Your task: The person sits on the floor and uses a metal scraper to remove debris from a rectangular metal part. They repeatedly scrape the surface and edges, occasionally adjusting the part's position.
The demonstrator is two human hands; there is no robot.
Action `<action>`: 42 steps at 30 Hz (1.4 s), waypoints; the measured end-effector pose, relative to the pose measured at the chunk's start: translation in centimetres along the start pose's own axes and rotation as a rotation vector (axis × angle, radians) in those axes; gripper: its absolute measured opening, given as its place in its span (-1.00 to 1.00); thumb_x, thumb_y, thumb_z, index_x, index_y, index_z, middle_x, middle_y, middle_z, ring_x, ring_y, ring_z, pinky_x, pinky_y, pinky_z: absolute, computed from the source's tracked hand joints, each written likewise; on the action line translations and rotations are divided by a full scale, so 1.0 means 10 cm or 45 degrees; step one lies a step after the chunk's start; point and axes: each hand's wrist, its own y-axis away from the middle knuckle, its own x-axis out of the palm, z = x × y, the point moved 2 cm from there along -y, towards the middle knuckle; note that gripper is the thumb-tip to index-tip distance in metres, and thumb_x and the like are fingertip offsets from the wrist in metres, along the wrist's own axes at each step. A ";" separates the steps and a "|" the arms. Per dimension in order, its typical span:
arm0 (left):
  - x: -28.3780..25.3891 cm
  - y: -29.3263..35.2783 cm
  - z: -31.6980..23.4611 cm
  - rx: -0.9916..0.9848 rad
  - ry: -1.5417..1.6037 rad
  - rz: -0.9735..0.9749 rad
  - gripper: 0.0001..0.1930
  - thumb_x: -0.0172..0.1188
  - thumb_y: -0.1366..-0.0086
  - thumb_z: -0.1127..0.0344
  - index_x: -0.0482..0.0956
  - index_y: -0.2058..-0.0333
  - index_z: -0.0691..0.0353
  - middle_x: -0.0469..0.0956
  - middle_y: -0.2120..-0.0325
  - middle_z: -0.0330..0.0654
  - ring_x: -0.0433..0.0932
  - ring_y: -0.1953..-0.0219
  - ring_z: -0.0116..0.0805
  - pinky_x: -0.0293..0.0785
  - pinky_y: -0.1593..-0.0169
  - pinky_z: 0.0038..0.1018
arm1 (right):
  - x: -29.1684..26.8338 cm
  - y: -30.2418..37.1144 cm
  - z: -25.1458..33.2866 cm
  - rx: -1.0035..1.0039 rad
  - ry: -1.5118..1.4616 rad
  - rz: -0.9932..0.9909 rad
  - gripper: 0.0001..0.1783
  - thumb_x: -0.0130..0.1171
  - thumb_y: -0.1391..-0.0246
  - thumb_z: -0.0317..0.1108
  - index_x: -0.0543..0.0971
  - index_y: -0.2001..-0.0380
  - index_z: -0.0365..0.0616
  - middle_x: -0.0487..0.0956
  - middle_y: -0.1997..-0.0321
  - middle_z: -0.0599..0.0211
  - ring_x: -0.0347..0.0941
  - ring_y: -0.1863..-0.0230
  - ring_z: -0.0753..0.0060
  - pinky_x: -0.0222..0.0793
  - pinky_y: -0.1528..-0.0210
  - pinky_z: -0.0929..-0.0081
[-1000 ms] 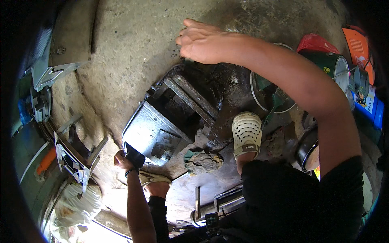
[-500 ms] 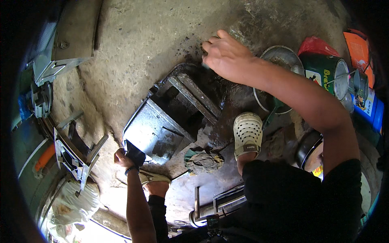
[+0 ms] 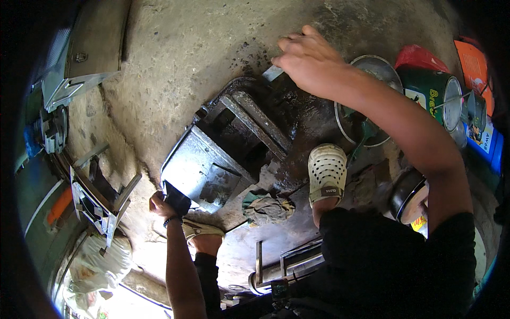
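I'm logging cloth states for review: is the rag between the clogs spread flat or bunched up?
Bunched up: the rag shows as a rounded heap of creases and overlapping folds.

Stained floor [image 3: 175,48] beneath metal frame [image 3: 210,153], crumpled rag [image 3: 268,208]

Floor [image 3: 178,50] gives the right hand [image 3: 311,57] room to pass toward the far left. The metal housing [image 3: 188,157] blocks the near left, a clog [image 3: 328,169] the near side, and a round basin [image 3: 378,69] and green can [image 3: 419,80] crowd the right.
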 end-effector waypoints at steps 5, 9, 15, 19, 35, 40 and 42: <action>-0.01 0.01 -0.02 0.016 0.014 0.033 -0.61 0.03 -0.16 0.13 0.61 0.47 0.42 0.57 0.54 -0.09 0.49 0.45 -0.26 0.44 0.30 -0.34 | -0.01 0.06 0.12 -0.104 0.164 0.043 -0.81 0.16 -0.06 -0.36 0.72 0.30 -0.06 0.56 0.30 0.33 0.48 0.08 0.35 0.22 0.02 0.33; 0.00 0.00 -0.01 0.023 0.055 0.034 -0.63 0.02 -0.17 0.17 0.61 0.47 0.42 0.57 0.54 -0.09 0.49 0.44 -0.27 0.43 0.30 -0.36 | -0.01 0.02 0.19 -0.139 0.212 0.035 -0.82 0.15 -0.10 -0.32 0.71 0.34 -0.08 0.55 0.32 0.37 0.47 0.12 0.37 0.22 0.03 0.36; -0.01 -0.01 0.04 0.078 0.011 0.042 -0.60 0.02 -0.18 0.14 0.62 0.46 0.44 0.58 0.55 -0.06 0.51 0.45 -0.26 0.44 0.30 -0.35 | 0.01 0.00 0.22 -0.185 0.201 0.106 -0.80 0.13 -0.12 -0.33 0.70 0.28 -0.09 0.57 0.27 0.36 0.47 0.08 0.35 0.22 0.01 0.32; 0.00 -0.01 0.07 0.074 0.044 0.034 -0.57 0.02 -0.19 0.10 0.63 0.45 0.45 0.59 0.55 -0.05 0.51 0.45 -0.25 0.45 0.31 -0.34 | 0.02 0.12 0.20 0.018 0.110 0.114 -0.71 0.14 -0.08 -0.36 0.69 0.12 -0.06 0.58 0.20 0.31 0.48 0.01 0.29 0.22 -0.05 0.27; 0.02 0.04 -0.06 0.115 -0.044 0.021 -0.56 -0.01 -0.21 0.10 0.61 0.47 0.45 0.57 0.55 -0.06 0.49 0.47 -0.25 0.43 0.34 -0.34 | -0.16 0.09 0.24 -0.078 0.004 0.315 -0.64 0.08 -0.12 -0.37 0.64 0.02 -0.13 0.61 0.16 0.07 0.60 0.12 0.08 0.52 0.10 0.19; 0.02 0.02 -0.01 0.100 0.011 0.022 -0.55 -0.02 -0.23 0.10 0.61 0.46 0.47 0.59 0.51 0.00 0.53 0.43 -0.20 0.50 0.26 -0.30 | -0.10 0.03 0.30 -0.183 0.205 0.303 -0.63 0.10 -0.09 -0.37 0.64 0.01 -0.06 0.60 0.19 0.22 0.55 0.04 0.25 0.45 0.03 0.34; 0.02 0.02 0.00 0.091 0.027 0.018 -0.54 -0.02 -0.24 0.10 0.61 0.45 0.47 0.59 0.51 0.01 0.54 0.43 -0.19 0.50 0.26 -0.30 | -0.09 0.15 0.35 -0.135 0.240 0.315 -0.60 0.10 -0.08 -0.37 0.63 -0.01 -0.05 0.58 0.20 0.27 0.54 0.05 0.28 0.43 0.02 0.36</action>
